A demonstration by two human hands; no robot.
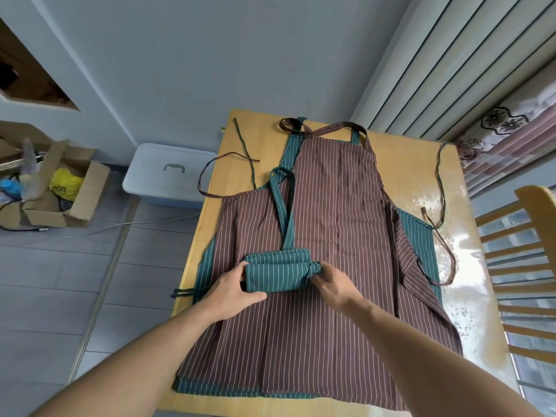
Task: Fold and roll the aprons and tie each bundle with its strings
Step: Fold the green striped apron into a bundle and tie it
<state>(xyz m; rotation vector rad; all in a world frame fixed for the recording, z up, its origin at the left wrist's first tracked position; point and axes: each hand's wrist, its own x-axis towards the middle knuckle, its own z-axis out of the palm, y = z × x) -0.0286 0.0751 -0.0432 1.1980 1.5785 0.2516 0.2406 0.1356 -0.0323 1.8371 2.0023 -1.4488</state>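
Green pinstriped apron roll (278, 273) is lying across the middle of a brown pinstriped apron (328, 236) spread flat over the wooden table (469, 266). Left hand (233, 288) is gripping the roll's left end, thumb curled underneath. Right hand (329, 281) is pinching the knotted right end. The roll's neck strap (282, 206) is trailing toward the far edge. Another green apron (421, 239) is showing beneath the brown one.

Your left hand (231, 288) grips the left end of the green roll (278, 273); your right hand (331, 282) pinches its right end. The roll lies on a brown apron (331, 236) spread over a green apron (418, 236) on the table (469, 266), its neck strap (284, 206) trailing away from you.
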